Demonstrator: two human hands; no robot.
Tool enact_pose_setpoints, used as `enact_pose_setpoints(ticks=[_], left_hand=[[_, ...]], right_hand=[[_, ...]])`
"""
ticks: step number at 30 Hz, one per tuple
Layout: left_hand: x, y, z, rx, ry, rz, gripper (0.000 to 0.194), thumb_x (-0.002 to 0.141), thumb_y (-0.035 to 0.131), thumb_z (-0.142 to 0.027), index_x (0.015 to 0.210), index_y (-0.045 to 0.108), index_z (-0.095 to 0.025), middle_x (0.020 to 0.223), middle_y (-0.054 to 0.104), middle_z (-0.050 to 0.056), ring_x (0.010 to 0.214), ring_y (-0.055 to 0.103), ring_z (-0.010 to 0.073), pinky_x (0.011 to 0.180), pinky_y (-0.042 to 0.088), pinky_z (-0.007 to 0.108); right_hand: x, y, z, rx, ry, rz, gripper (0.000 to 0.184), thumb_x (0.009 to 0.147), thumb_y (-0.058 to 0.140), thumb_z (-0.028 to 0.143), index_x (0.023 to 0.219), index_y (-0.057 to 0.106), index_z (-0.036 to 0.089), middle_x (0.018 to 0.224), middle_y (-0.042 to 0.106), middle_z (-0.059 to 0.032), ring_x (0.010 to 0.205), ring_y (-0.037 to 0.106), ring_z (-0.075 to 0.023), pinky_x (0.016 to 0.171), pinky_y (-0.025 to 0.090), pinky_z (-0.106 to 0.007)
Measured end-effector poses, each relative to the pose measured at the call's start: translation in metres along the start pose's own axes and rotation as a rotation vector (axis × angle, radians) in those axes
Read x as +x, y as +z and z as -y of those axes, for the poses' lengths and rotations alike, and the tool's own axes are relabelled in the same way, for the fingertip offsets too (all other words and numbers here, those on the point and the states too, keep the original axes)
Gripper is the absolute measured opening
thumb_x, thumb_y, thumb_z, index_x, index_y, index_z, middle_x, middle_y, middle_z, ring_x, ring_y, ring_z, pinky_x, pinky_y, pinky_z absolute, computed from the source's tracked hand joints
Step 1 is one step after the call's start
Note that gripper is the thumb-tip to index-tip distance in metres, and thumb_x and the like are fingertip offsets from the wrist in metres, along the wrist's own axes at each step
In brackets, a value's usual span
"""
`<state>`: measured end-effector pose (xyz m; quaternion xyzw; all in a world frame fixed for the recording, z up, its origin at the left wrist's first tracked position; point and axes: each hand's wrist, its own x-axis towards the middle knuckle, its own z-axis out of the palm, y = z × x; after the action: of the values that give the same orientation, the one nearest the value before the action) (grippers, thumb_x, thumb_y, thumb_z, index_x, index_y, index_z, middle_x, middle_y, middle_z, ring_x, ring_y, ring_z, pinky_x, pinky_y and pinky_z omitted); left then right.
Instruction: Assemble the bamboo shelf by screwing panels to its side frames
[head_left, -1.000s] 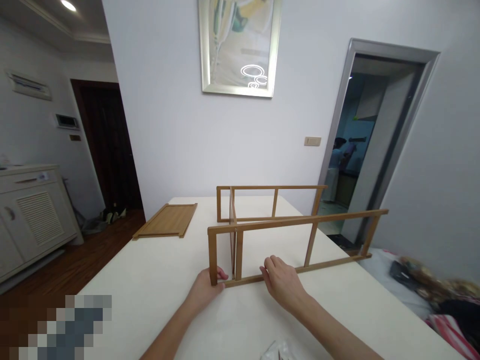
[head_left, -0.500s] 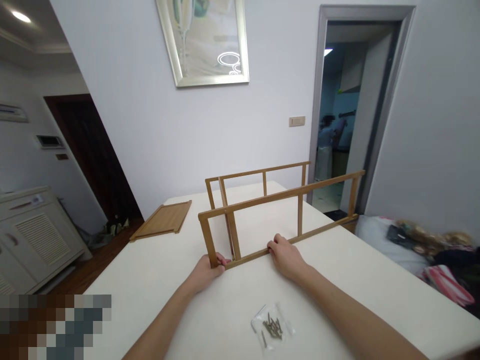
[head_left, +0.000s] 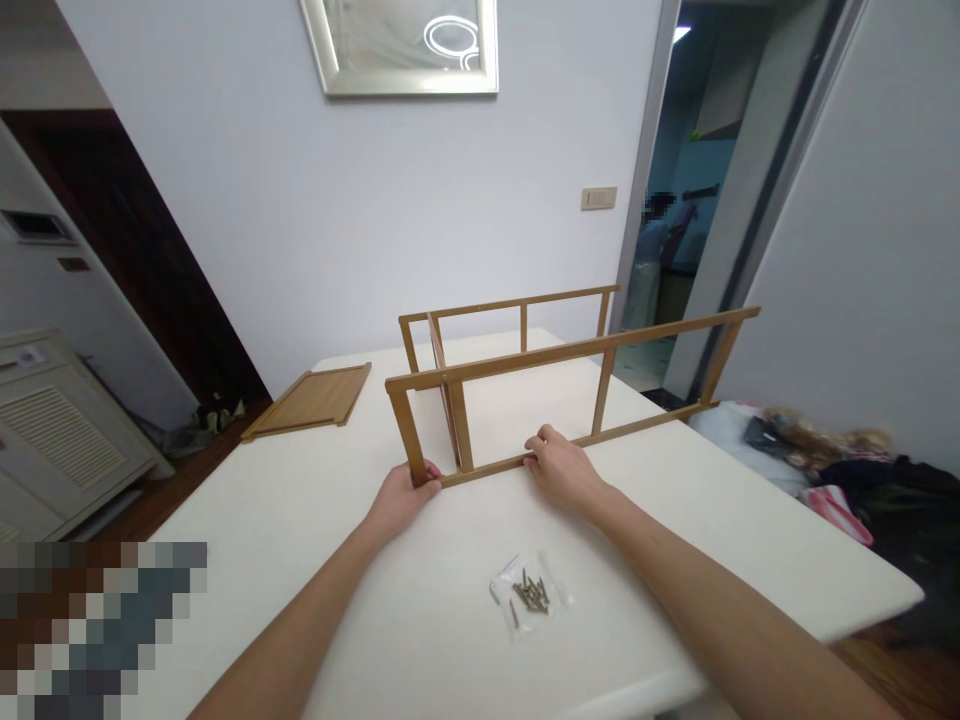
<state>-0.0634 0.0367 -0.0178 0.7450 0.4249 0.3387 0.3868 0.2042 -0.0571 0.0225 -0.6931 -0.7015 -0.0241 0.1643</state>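
Observation:
A brown wooden rack frame [head_left: 525, 360] stands on its side on the white table [head_left: 420, 620], its two ladder-like sides joined by a panel near the left end. My left hand [head_left: 403, 497] is closed round the near bottom corner at that end. Along the same bottom rail, my right hand [head_left: 559, 465] grips the wood with curled fingers. Nearer to me lies a clear plastic bag of screws [head_left: 531, 592], with a thin hex key along its edge.
A flat wooden panel [head_left: 311, 400] lies at the table's far left. Behind the table is a wall with a picture frame [head_left: 412, 82]. Clothes [head_left: 832, 470] are heaped at the right, and a person [head_left: 651, 245] stands beyond the doorway.
My view has tilted downward, so the table's near edge now shows. Both hands keep their hold on the rack frame, which looks slightly turned.

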Motion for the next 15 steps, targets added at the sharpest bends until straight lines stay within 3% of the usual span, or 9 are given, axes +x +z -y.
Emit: enact_pose_setpoints(ticks=[2,5,8,15], left_hand=[[0.0,0.0,0.001,0.0,-0.007,-0.004,0.019,0.069,0.062,-0.03,0.082,0.065,-0.018,0.076,0.068,0.002,0.077,0.062,0.0211,0.074,0.048,0.033],[0.0,0.0,0.003,0.001,-0.017,-0.009,0.019,0.068,0.063,-0.031,0.081,0.064,-0.018,0.075,0.067,0.002,0.077,0.062,0.021,0.073,0.048,0.033],[0.001,-0.001,0.004,0.005,-0.021,-0.013,0.018,0.068,0.063,-0.03,0.081,0.064,-0.018,0.076,0.067,0.002,0.075,0.061,0.0205,0.073,0.047,0.032],[0.001,-0.001,0.005,0.038,-0.009,-0.012,0.018,0.07,0.063,-0.031,0.082,0.065,-0.018,0.076,0.068,0.001,0.076,0.062,0.0211,0.071,0.047,0.032]], right_hand=[[-0.004,-0.009,0.007,0.162,-0.072,0.059,0.018,0.088,0.052,0.023,0.097,0.065,0.015,0.103,0.059,-0.0086,0.083,0.056,-0.0152,0.071,0.04,-0.026],[-0.012,-0.024,0.019,0.493,-0.25,0.452,0.012,0.077,0.066,0.025,0.083,0.069,0.015,0.078,0.061,-0.0009,0.067,0.052,-0.0113,0.059,0.038,-0.021],[-0.018,-0.033,0.027,0.572,-0.336,0.753,0.02,0.067,0.077,0.028,0.081,0.072,0.015,0.065,0.055,0.004,0.059,0.047,-0.0089,0.052,0.033,-0.021],[-0.017,-0.033,0.03,0.495,-0.392,0.895,0.023,0.063,0.077,0.018,0.086,0.074,0.018,0.066,0.051,0.0062,0.059,0.044,-0.007,0.052,0.029,-0.019]])
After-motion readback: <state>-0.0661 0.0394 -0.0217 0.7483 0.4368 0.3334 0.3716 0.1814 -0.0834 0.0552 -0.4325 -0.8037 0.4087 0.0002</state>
